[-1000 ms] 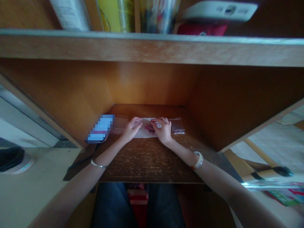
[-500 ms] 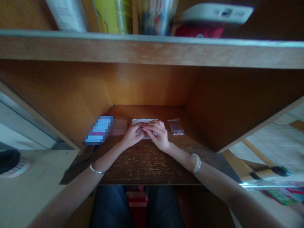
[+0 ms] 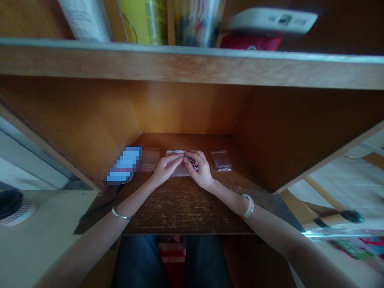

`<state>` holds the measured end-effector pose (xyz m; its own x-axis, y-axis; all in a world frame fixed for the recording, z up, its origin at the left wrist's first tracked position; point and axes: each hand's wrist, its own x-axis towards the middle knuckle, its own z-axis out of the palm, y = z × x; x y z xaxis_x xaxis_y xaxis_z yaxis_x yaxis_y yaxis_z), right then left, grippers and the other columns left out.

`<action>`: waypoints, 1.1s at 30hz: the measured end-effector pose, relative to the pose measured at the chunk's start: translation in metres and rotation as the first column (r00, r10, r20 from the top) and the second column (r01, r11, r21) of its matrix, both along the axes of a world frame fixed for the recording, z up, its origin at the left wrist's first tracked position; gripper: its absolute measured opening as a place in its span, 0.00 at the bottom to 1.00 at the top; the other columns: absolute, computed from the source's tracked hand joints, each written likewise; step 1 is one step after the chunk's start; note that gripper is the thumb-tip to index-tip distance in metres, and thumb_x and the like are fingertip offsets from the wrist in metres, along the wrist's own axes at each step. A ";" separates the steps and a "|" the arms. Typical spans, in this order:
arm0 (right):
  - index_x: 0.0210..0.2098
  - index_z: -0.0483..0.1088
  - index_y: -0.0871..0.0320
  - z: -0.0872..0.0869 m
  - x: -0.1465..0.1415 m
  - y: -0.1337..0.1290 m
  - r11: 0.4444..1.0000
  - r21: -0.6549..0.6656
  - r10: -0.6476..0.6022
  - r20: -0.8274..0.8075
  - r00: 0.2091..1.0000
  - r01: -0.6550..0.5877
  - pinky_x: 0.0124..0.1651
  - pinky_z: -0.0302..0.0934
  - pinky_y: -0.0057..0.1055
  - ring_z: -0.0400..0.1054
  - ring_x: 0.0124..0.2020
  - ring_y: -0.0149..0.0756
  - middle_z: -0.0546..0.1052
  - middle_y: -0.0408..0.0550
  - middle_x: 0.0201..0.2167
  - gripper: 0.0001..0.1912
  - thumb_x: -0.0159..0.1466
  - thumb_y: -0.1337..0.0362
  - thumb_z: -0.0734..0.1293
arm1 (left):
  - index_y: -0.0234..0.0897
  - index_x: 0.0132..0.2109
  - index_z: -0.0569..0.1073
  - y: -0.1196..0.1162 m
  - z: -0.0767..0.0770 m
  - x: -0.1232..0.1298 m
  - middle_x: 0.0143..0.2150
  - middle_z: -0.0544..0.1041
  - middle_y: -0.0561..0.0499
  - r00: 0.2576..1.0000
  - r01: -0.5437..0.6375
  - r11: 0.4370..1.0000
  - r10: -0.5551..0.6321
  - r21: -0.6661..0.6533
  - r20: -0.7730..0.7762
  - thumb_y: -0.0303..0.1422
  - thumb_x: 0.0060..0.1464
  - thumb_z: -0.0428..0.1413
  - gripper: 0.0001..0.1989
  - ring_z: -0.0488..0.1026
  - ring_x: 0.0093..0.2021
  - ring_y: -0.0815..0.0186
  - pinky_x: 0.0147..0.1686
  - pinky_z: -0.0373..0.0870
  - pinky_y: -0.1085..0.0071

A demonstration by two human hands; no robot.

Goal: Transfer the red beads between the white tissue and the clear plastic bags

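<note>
Dark wooden desk (image 3: 183,212) sits under a wooden shelf (image 3: 186,66), boxed in by orange-brown side panels, all seen from the head camera looking down. Near the desk's back edge lies a white sheet (image 3: 175,171), and the other things here are placed from it. Over its right end is a small glinting packet (image 3: 192,163) with dark red contents, too small and too covered by fingers to identify. The left hand (image 3: 166,170) comes in from the near left of the sheet, fingers extended and close together, their tips at the packet; whether they have hold of it, I cannot tell. The right hand (image 3: 201,170) sits over the sheet's right end, half closed, fingers curled down onto the packet, though a firm grip cannot be told. Just right of the sheet lies a small clear zip bag (image 3: 221,161); just left of it lies a clear plastic bag (image 3: 151,159), beside a pixelated blue object (image 3: 123,165). A thin metal bracelet (image 3: 121,214) circles the left wrist, and a pale bangle (image 3: 248,206) circles the right. Blue jeans (image 3: 141,264) show below the near side of the sheet, past the desk's edge.
</note>
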<state>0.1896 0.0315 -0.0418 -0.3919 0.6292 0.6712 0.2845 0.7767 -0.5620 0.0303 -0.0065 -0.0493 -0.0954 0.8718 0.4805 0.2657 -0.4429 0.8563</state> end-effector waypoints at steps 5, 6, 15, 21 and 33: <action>0.35 0.67 0.57 -0.004 -0.005 0.006 0.948 -0.283 0.113 -0.133 0.985 -0.147 0.37 0.64 0.32 0.69 0.32 0.34 0.74 0.46 0.31 0.11 0.64 0.56 0.60 | 0.41 0.43 0.79 -0.003 0.010 0.002 0.46 0.78 0.48 0.999 -0.007 0.998 0.010 -0.056 0.052 0.42 0.56 0.53 0.15 0.72 0.51 0.58 0.56 0.63 0.59; 0.33 0.66 0.57 -0.004 -0.006 0.007 0.929 -0.313 0.159 -0.144 0.977 -0.197 0.36 0.63 0.31 0.68 0.31 0.33 0.73 0.45 0.30 0.11 0.64 0.56 0.60 | 0.41 0.43 0.79 -0.003 0.011 0.002 0.46 0.78 0.48 0.998 0.002 0.998 0.002 -0.064 0.060 0.43 0.56 0.53 0.15 0.71 0.51 0.58 0.57 0.62 0.60; 0.33 0.68 0.56 -0.011 -0.008 0.014 0.855 -0.406 0.239 -0.243 0.940 -0.322 0.36 0.63 0.33 0.69 0.32 0.34 0.75 0.46 0.29 0.09 0.61 0.57 0.63 | 0.38 0.42 0.78 0.006 -0.002 -0.001 0.46 0.78 0.47 0.990 0.052 0.979 -0.025 -0.198 0.139 0.49 0.52 0.55 0.20 0.72 0.50 0.57 0.55 0.63 0.61; 0.32 0.66 0.56 -0.017 -0.008 0.021 0.850 -0.437 0.129 -0.369 0.920 -0.294 0.30 0.63 0.30 0.69 0.28 0.34 0.74 0.44 0.27 0.10 0.60 0.55 0.64 | 0.35 0.37 0.75 0.007 -0.006 -0.008 0.38 0.78 0.49 0.977 -0.139 0.980 0.160 -0.141 0.143 0.45 0.48 0.60 0.17 0.74 0.41 0.61 0.44 0.67 0.67; 0.33 0.68 0.56 -0.013 -0.008 0.020 0.885 -0.403 0.060 -0.395 0.917 -0.232 0.29 0.62 0.29 0.67 0.27 0.32 0.73 0.44 0.28 0.09 0.61 0.56 0.65 | 0.36 0.34 0.72 0.003 0.001 -0.006 0.30 0.74 0.53 0.981 -0.154 0.984 0.163 -0.088 0.107 0.42 0.49 0.59 0.13 0.71 0.32 0.67 0.34 0.66 0.72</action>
<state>0.1819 0.0517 -0.0546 -0.2867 0.8430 0.4552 -0.1021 0.4455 -0.8894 0.0246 -0.0039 -0.0481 -0.2849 0.8763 0.3886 0.2261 -0.3325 0.9156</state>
